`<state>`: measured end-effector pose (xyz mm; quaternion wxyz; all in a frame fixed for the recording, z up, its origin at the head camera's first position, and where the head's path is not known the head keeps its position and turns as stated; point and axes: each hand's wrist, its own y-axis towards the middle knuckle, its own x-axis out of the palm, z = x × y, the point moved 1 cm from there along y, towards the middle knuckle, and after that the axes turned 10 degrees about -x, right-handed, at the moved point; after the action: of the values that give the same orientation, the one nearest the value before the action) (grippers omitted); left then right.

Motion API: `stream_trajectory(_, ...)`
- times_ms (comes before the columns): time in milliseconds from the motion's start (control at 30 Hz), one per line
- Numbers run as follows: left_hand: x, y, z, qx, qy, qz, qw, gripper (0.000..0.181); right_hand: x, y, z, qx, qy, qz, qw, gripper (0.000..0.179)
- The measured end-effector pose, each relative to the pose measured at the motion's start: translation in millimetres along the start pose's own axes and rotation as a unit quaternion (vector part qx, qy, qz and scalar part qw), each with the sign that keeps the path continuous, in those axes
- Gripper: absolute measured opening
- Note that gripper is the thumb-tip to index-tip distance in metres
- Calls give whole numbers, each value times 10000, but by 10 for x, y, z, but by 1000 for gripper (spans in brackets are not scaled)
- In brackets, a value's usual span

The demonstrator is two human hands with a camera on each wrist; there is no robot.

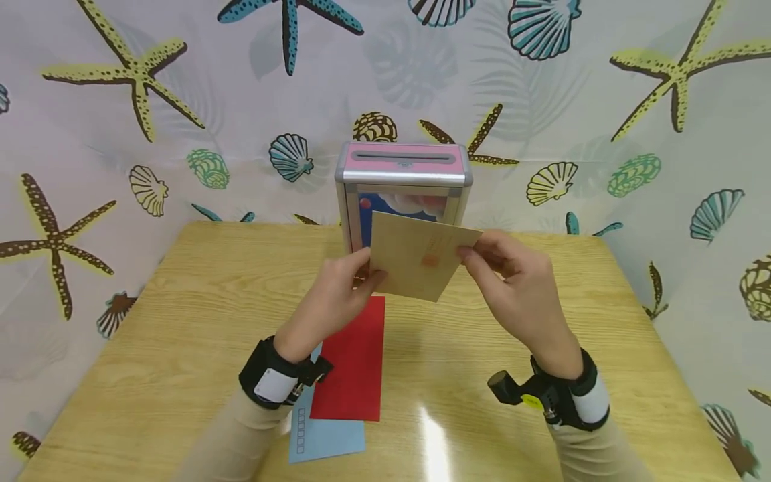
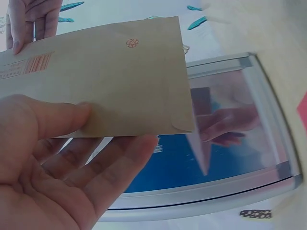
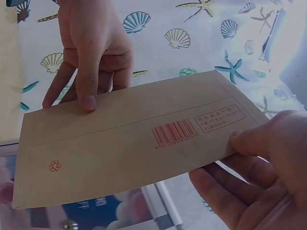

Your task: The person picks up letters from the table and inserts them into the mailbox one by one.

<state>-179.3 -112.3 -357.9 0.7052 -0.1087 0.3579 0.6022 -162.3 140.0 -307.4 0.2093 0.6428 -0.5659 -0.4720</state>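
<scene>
Head view takes in a shell-and-starfish backdrop [image 1: 346, 94] behind everything, and in front of it the wooden desk [image 1: 211, 288] that you work over. Next in size is the box [image 1: 403, 177], silver-framed with a pink top, standing upright towards the far side of the desk; your hands and what they hold hide its foot.

Nearer to you, left of the middle, a blue envelope [image 1: 328, 438] lies flat, partly covered by a red sheet [image 1: 355, 368] resting on it. Neither is in your grip, though your left arm passes over part of them.

Your tan envelope [image 1: 421, 258] is up off the desk, tilted, in front of the box and overlapping its window from this angle. Your left hand [image 1: 330, 294] pinches its left side, thumb on the face; your right hand [image 1: 518, 288] pinches its upper right corner. They are apart from each other, both clamped on this one envelope.

You seem to be partway through: the tan envelope is picked up and held steady, but it remains outside the box, and nothing shows in the slot [image 1: 403, 158]. The blue and red pieces look yet to be dealt with.

Smallest, right wrist view shows you its red barcode [image 3: 174, 134] and recycling mark [image 3: 55, 166].
</scene>
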Motion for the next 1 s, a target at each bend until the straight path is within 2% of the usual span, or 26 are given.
stream_trajectory(167, -80, 59, 87, 175, 50, 219, 9996, 26, -46, 134, -115, -197, 25, 186, 9996, 18)
stream_trajectory(467, -268, 164, 233, 538, 15, 762, 9956, 28, -64, 390, -339, -701, 278, 883, 9932, 24)
stream_trajectory(633, -332, 207, 297, 693, 67, 1053, 9920, 29, -34, 445, -463, -819, 70, 1111, 9904, 22)
stream_trajectory(733, -352, 232, 347, 844, 109, 1159, 9896, 32, -35, 457, -536, -895, 56, 1426, 9857, 17)
stream_trajectory(867, -409, 270, 403, 963, 108, 1292, 9869, 37, -21, 493, -603, -1022, 193, 1782, 9785, 13)
stream_trajectory(1000, -471, 260, 406, 990, 91, 1524, 9833, 40, 28, 532, -634, -1131, 386, 1825, 9759, 12)
